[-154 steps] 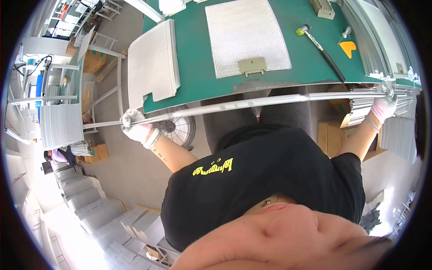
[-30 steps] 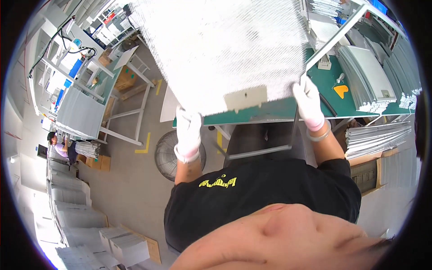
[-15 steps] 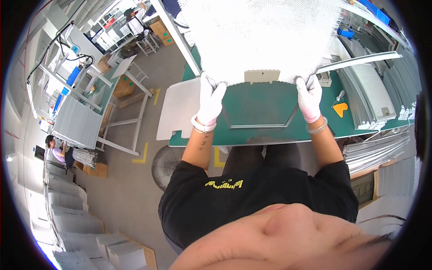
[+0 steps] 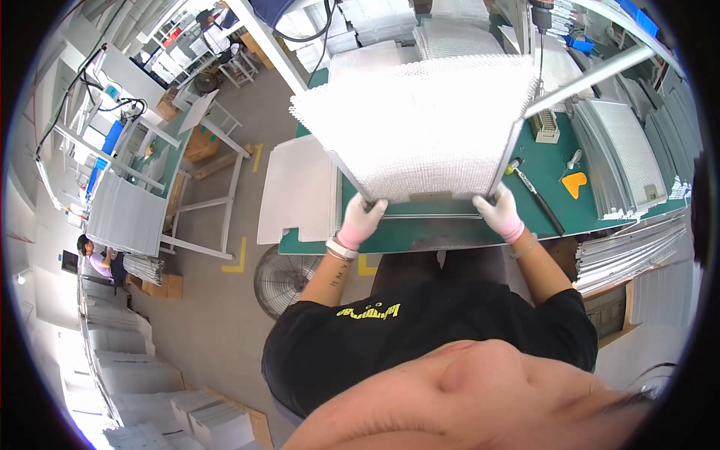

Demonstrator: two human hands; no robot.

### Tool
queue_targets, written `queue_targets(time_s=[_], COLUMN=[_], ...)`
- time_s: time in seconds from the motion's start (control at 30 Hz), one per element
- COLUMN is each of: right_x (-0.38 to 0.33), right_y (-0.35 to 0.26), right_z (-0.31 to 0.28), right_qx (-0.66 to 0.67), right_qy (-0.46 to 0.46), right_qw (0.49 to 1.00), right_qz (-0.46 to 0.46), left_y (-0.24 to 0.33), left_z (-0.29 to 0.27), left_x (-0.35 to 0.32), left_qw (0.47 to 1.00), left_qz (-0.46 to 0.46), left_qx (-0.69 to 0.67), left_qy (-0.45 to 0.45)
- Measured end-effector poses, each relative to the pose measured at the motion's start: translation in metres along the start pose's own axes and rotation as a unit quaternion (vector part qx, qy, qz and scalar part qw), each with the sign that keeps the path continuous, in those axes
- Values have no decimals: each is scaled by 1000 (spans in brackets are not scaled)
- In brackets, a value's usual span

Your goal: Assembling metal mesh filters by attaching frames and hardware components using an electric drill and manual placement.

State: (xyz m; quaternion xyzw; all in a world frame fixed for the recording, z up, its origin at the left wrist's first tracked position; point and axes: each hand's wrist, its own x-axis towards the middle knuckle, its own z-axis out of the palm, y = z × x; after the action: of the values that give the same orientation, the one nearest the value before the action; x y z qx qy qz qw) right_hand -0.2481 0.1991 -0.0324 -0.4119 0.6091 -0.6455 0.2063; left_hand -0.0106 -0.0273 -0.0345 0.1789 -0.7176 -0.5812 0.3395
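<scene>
A bright white mesh panel (image 4: 427,135) stretches over the green workbench (image 4: 442,241) in front of me. Its near edge carries a small beige plate (image 4: 433,197). White-gloved, my left hand (image 4: 362,219) is closed on the panel's near left corner, thumb on top. My right hand (image 4: 501,214) grips the near right corner in the same way. Just under this edge lies a thin grey metal frame (image 4: 429,217), its near bar showing between my hands. Its side bars run along the panel, and I cannot tell whether the panel touches them.
Right of the panel lie a black-handled hammer (image 4: 541,201), an orange flat piece (image 4: 574,185) and a beige box (image 4: 546,127). A power screwdriver (image 4: 541,16) hangs above. Stacked panels (image 4: 619,157) stand far right; another pale panel (image 4: 296,187) overhangs left. A floor fan (image 4: 281,281) stands below.
Both hands have come down and nearer to me with the mesh panel, now lower over the metal frame. The hammer and the stacks behind have come into view.
</scene>
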Motion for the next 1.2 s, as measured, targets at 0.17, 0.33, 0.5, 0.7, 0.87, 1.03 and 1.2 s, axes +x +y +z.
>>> queue_targets(time_s=[0.17, 0.33, 0.5, 0.7, 0.87, 1.03, 1.2], right_x=[38, 38, 18, 19, 49, 53, 24], right_y=[-91, -53, -46, -41, -107, -128, -112], right_z=[-12, -27, 8, -7, -28, -24, -24], right_qx=[54, 60, 98, 58, -21, -131, -74], right_qy=[101, 62, 116, 71, 107, 124, 75], right_qw=[981, 988, 986, 995, 990, 974, 954], right_qz=[-155, -130, -75, -37, -87, -140, -281], left_y=[82, 87, 44, 51, 106, 130, 124], left_z=[-40, -3, 3, 1, -35, -18, -8], left_x=[30, 42, 19, 22, 44, 43, 3], left_qw=[985, 975, 983, 991, 989, 966, 941], left_qz=[172, 194, 155, 110, 142, 228, 312], left_qx=[23, -80, -62, -67, 21, -1, 92], left_qy=[25, 80, 71, 37, -37, 124, 96])
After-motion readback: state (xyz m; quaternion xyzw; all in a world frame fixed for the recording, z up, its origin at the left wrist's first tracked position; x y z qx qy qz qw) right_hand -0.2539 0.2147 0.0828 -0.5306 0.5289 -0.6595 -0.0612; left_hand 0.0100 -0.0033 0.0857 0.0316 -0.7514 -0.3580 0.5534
